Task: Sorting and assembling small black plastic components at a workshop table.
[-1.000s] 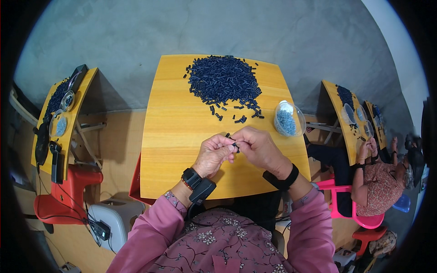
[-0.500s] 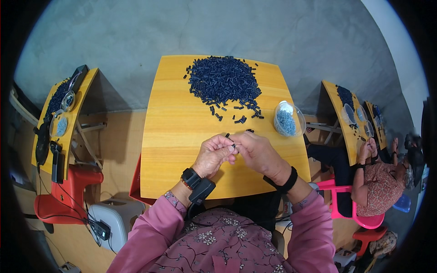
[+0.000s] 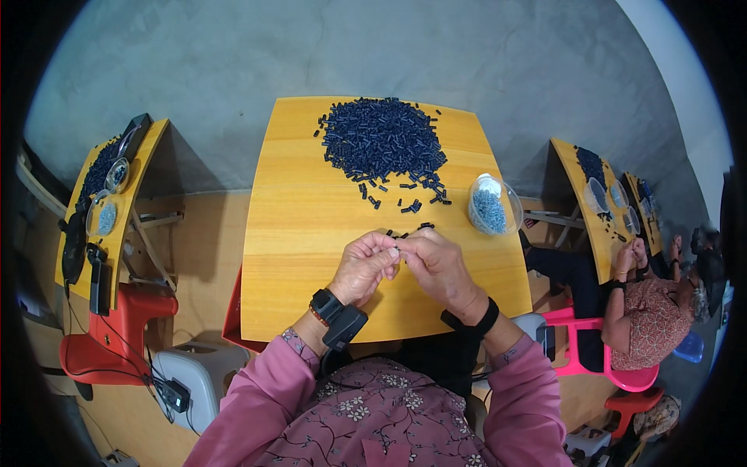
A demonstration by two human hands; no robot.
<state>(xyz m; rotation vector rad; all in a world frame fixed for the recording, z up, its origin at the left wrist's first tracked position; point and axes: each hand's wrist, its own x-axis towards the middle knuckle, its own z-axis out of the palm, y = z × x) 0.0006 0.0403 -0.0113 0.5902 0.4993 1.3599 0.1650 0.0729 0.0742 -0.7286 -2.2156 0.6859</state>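
Observation:
Over the near half of the yellow table, my left hand [image 3: 362,266] and my right hand [image 3: 441,268] meet at their fingertips. My left thumb and forefinger pinch a small black piece [image 3: 398,248], mostly covered by the fingers. The right thumb and forefinger press together against its end; whatever else they hold is too small to make out. Just beyond my fingers lie a few loose black pieces [image 3: 425,226]. Farther away is a large heap of short dark tube-like pieces [image 3: 381,140]. To the right stands a clear round tub [image 3: 513,210] of small blue-grey metallic-looking parts [image 3: 489,212].
The yellow table [image 3: 292,210] reaches toward a grey wall [image 3: 233,70]. A co-worker [image 3: 650,319] sits at another table on the right, hands raised together. At left are a table with similar parts, a red chair [image 3: 124,327] and a grey stool [image 3: 194,381].
My right hand has shifted and turned slightly, its fingertips closing in against the left ones. The black piece between them shows less. The heap and tub are unmoved.

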